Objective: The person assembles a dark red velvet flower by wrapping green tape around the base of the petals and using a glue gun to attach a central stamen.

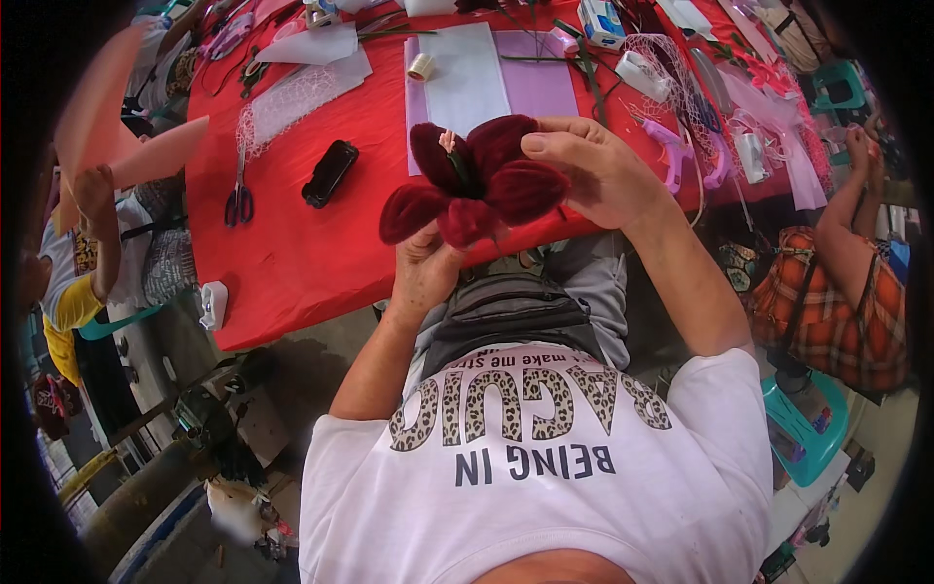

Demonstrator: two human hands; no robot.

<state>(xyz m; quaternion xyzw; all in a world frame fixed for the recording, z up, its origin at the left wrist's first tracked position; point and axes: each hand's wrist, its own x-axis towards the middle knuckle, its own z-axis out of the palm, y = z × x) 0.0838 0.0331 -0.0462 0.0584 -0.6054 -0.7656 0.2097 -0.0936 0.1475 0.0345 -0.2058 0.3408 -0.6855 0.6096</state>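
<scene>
A dark red fuzzy artificial flower, with several broad petals and a green and pink centre, is held up over the near edge of the red-covered table. My left hand grips it from below, under the lower petals, with part of the fingers hidden. At the flower's upper right, my right hand has its thumb and fingers on a petal. Scissors with dark handles and a black plastic tray lie left of the flower. Beyond it are pale and purple sheets.
Purple glue guns, a white tape dispenser and pink netting lie at the right. A ribbon roll rests on the sheets. A white object sits at the left corner. Other people are at both sides; one holds pink sheets.
</scene>
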